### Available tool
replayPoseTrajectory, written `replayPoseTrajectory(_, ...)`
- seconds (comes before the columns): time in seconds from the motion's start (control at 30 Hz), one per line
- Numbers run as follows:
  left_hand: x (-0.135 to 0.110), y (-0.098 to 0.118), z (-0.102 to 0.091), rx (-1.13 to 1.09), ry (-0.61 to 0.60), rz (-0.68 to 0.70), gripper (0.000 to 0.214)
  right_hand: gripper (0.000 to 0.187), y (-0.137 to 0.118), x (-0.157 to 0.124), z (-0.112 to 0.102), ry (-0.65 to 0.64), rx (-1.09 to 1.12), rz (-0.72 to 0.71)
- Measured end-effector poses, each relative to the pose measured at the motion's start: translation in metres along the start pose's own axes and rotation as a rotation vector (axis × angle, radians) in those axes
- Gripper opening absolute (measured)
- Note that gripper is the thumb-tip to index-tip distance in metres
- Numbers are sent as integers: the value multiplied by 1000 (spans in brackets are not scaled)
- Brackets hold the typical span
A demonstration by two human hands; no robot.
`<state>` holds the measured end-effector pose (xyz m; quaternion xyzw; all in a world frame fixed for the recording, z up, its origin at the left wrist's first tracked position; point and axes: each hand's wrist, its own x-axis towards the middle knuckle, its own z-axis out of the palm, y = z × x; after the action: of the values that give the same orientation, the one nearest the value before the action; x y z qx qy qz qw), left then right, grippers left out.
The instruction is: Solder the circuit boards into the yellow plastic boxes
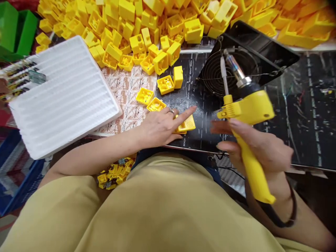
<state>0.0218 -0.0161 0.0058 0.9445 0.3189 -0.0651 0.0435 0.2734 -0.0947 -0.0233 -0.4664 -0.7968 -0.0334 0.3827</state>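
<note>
My right hand [258, 148] is wrapped round the grip of a yellow soldering gun [249, 112], whose metal tip points up and away toward a black fan [244, 63]. My left hand [162, 126] lies on the black bench mat [301, 115], fingers closed over a small yellow plastic part [187, 125] with the index finger stretched across it. Two open yellow housings [151, 99] lie just beyond the left hand.
A large heap of yellow plastic housings [162, 24] covers the back of the bench. A white ribbed tray [63, 94] sits at the left, with green bins [15, 29] behind it. More yellow parts [115, 173] lie below the bench edge by my lap. A blue crate [18, 175] stands lower left.
</note>
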Motion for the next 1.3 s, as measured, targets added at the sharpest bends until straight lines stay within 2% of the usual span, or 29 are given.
replayPoseTrajectory(0.07,-5,-5,5,-26,45,10,88,42,-3,6,7,9,-4,-90)
replayPoseTrajectory(0.17,-11,-10,12,-47,122,-6,82,24,-5,17,23,-12,42,-144)
replayPoseTrajectory(0.27,-11,-11,18,-87,143,-37,88,26,-6,28,42,-68,130,-192)
replayPoseTrajectory(0.4,-17,-20,19,-147,201,9,99,30,-7,27,53,-34,183,-93)
replayPoseTrajectory(0.5,-34,-29,19,-145,277,89,84,40,-9,17,47,17,143,22)
replayPoseTrajectory(0.63,-56,-34,23,-32,339,-24,59,34,-13,5,41,35,74,42)
replayPoseTrajectory(0.73,-59,-33,22,-18,273,-65,46,32,-12,2,43,48,73,51)
replayPoseTrajectory(0.8,-56,-31,18,-27,234,-47,46,29,-8,2,43,38,61,55)
replayPoseTrajectory(0.93,-40,-14,8,-5,256,-60,64,28,2,-1,36,59,0,48)
replayPoseTrajectory(1.03,-18,4,6,3,202,-101,81,25,4,0,32,30,11,0)
replayPoseTrajectory(1.13,1,15,4,39,135,-135,63,23,1,3,35,20,3,-60)
replayPoseTrajectory(1.2,7,12,0,12,87,-79,47,20,1,4,38,46,-22,-66)
replayPoseTrajectory(1.23,7,8,-2,-30,61,-10,43,20,3,5,38,63,-37,-64)
replayPoseTrajectory(1.3,2,-2,-7,-153,6,176,48,21,7,6,37,81,-63,-54)
